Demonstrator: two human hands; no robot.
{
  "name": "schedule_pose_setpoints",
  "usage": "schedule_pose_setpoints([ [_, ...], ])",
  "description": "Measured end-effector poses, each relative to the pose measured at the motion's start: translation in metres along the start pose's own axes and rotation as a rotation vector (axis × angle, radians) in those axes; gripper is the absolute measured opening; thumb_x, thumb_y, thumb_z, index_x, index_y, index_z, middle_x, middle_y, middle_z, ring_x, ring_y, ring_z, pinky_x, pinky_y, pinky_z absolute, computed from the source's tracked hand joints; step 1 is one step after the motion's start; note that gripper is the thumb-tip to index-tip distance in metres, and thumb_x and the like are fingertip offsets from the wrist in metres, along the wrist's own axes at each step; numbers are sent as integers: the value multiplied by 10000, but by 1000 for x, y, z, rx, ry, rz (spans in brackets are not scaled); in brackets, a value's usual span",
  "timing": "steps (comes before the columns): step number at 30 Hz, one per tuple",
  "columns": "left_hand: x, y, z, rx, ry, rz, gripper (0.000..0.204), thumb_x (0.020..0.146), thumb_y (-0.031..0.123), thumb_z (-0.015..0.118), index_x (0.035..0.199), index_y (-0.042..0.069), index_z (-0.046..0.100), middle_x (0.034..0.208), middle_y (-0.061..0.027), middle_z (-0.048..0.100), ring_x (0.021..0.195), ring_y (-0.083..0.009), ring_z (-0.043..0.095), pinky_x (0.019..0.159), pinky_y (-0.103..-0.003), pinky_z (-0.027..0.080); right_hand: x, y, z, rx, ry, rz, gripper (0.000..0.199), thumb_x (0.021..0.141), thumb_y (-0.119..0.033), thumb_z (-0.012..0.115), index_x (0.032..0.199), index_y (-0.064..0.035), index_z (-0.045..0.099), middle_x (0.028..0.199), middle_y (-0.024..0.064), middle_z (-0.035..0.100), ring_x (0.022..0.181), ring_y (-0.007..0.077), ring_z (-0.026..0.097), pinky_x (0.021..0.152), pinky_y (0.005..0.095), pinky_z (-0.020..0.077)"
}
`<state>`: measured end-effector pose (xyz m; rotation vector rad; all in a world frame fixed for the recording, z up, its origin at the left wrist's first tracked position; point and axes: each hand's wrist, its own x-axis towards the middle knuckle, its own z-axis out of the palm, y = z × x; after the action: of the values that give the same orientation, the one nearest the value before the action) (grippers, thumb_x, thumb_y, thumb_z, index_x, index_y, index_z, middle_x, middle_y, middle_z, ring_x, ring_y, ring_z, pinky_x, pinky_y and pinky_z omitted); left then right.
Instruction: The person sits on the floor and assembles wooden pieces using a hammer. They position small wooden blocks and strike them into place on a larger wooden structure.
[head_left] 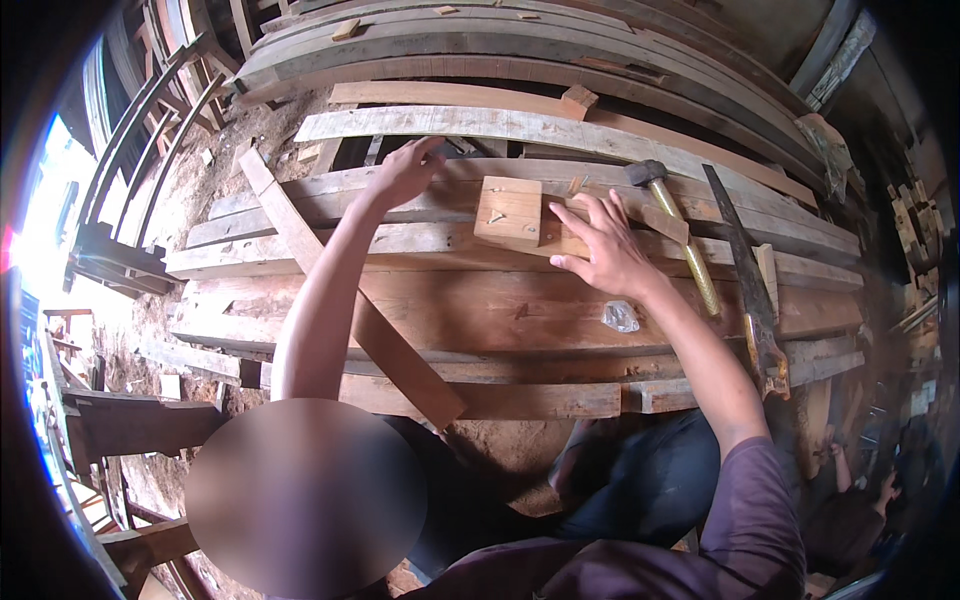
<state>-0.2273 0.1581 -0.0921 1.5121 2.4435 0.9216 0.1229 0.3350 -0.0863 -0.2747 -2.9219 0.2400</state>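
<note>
My right hand (610,245) lies with its fingers spread on a flat wooden piece (562,238), partly hidden beneath it. Joined to or touching that piece on the left is a square wooden block (508,212) with small screws on its top. Beyond the block, to the left, my left hand (405,173) reaches over the far planks, fingers loosely bent and apart. A dark object (460,147) is near its fingertips, too unclear to name. Right of my right hand lies a hammer (700,270) with a yellowish handle. A small clear plastic bag (620,316) sits nearer me.
Long planks (450,300) form the work surface. A handsaw (745,270) lies at the right, beside a short wood strip (768,280). A slanting board (385,345) crosses the planks at left. More timber (480,45) is stacked behind, and curved wooden pieces (150,130) stand far left.
</note>
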Motion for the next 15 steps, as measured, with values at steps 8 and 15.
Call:
schedule_pose_setpoints([
  [8, -67, 72, 5, -20, -94, -161, 502, 1100, 449, 596, 1401, 70, 730, 1187, -246, 802, 1183, -418, 751, 1036, -499, 564, 2, 8, -15, 96, -126, 17, 856, 934, -356, 850, 1687, -233, 462, 1696, 229, 419, 1620, 398, 344, 1392, 591, 98],
  [15, -70, 115, 35, -246, -138, -422, 699, 1078, 634, 568, 1461, 63, 693, 1286, -207, 775, 1222, -344, 724, 1029, -455, 547, -15, 2, -8, 52, 135, -127, 966, 894, -300, 886, 1718, -282, 383, 1602, 196, 455, 1505, 412, 456, 1359, 637, 146],
])
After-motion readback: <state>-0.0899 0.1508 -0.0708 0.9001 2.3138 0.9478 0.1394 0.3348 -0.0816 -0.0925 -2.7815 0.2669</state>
